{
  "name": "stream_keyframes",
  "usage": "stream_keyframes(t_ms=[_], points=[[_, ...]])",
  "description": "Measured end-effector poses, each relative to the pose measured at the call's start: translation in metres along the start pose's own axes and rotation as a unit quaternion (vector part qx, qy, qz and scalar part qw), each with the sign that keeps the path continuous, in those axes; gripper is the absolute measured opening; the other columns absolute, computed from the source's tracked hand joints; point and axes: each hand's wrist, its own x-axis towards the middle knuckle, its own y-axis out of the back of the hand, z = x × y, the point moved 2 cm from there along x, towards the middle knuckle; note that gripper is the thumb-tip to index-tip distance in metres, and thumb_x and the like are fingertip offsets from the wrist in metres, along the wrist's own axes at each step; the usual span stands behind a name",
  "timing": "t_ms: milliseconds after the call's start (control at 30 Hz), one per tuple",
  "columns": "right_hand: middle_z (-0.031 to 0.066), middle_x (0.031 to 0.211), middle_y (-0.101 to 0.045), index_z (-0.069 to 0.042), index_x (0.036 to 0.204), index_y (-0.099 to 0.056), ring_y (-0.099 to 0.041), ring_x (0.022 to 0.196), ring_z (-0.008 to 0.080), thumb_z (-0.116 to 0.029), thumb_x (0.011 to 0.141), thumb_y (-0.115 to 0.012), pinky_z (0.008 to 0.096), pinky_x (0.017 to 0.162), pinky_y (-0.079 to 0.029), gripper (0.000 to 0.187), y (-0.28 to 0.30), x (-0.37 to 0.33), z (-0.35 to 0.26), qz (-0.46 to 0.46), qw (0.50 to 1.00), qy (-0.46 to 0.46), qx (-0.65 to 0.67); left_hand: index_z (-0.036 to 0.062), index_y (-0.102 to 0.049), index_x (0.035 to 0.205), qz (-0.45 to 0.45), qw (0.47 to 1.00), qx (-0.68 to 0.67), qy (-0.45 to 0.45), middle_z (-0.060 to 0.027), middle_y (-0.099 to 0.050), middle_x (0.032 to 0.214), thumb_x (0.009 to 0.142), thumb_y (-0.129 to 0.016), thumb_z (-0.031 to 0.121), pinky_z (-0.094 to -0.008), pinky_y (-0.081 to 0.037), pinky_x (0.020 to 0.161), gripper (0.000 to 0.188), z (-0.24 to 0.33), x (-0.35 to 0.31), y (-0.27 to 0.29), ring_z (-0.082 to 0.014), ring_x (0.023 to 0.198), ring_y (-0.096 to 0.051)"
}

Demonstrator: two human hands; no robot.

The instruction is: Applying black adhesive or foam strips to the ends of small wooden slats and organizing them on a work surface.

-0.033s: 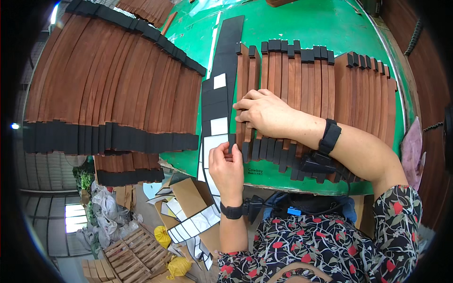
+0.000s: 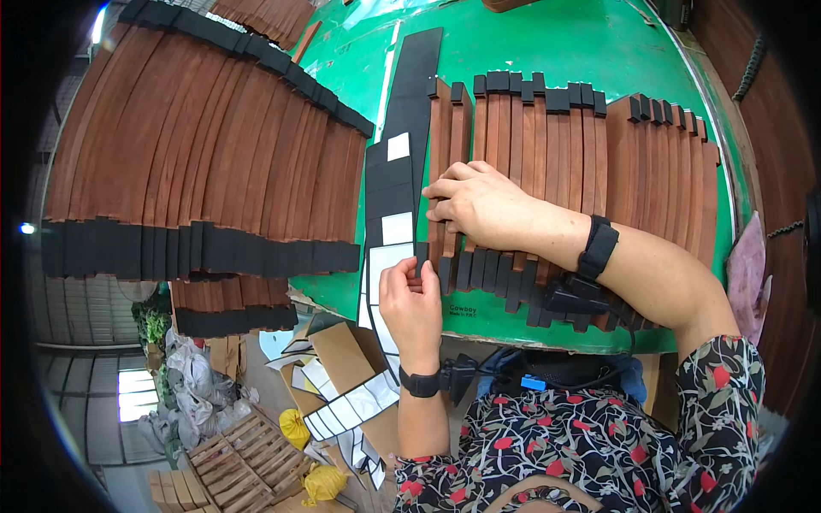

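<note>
My right hand (image 2: 475, 203) lies over the row of upright wooden strips. Its fingers are curled over the leftmost brown wooden strip (image 2: 439, 128) and hold it. At that strip's near end, my left hand (image 2: 409, 303) pinches a small black pad (image 2: 421, 255) between thumb and fingertips; part of the pad is hidden by the fingers. Left of the strip lies a long black sheet (image 2: 389, 184) cut into pads, with white backing showing in places. Its white-backed length (image 2: 386, 265) runs down past my left hand and over the table edge. Black pads cap the ends of many neighbouring strips (image 2: 534, 150).
A large stack of wooden strips (image 2: 205, 137) with black-capped ends fills the left side of the green table (image 2: 505, 43). Below the edge are an open cardboard box (image 2: 342, 355) with white-backed offcuts, a wooden pallet (image 2: 248, 457) and yellow bags (image 2: 325, 484).
</note>
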Motion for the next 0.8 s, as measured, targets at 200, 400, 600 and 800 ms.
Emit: stream_keyframes(t_ms=[200,400,600,800], points=[[0.0014,0.132,-0.063,-0.019,0.113,-0.077,-0.052,0.123,0.0211,-0.018,0.084,-0.068,0.0384,0.102,-0.04,0.03,-0.0021,-0.0016,0.0009,0.045,0.998,0.017,-0.035,-0.0035,-0.067,0.097,-0.02,1.0,-0.009,-0.002,-0.0087,-0.063,0.086,0.091,-0.071,0.011,-0.0291,-0.054,0.062,0.017,0.0004,0.0002,-0.0003,-0.0161,0.066,-0.063],[0.0041,0.137,-0.06,-0.013,0.117,-0.075,-0.05,0.128,0.0258,-0.019,0.073,-0.076,0.0419,0.107,-0.039,0.044,-0.0004,-0.0008,0.0,0.009,1.0,0.004,-0.005,-0.0034,-0.067,0.097,-0.025,1.0,-0.004,0.0,-0.0086,-0.063,0.086,0.09,-0.072,0.011,-0.0287,-0.054,0.062,0.017,-0.0003,0.0006,0.0003,-0.0156,0.066,-0.063],[0.0042,0.137,-0.06,-0.013,0.116,-0.075,-0.05,0.128,0.0256,-0.019,0.073,-0.076,0.0419,0.106,-0.039,0.044,-0.002,-0.0002,0.0006,0.017,1.0,0.004,-0.006,-0.0033,-0.067,0.097,-0.031,0.999,0.001,0.008,-0.0081,-0.064,0.083,0.089,-0.073,0.011,-0.0284,-0.054,0.063,0.017,-0.0001,0.0024,0.0011,-0.0148,0.066,-0.063],[0.0043,0.137,-0.06,-0.013,0.117,-0.075,-0.05,0.128,0.0254,-0.021,0.074,-0.076,0.0421,0.106,-0.039,0.044,-0.0002,-0.0004,-0.0001,0.003,1.0,-0.001,-0.005,-0.0037,-0.068,0.096,-0.036,0.999,-0.01,0.017,-0.0085,-0.064,0.081,0.088,-0.073,0.011,-0.0285,-0.053,0.062,0.017,0.0003,0.0038,0.0012,-0.0146,0.065,-0.062]])
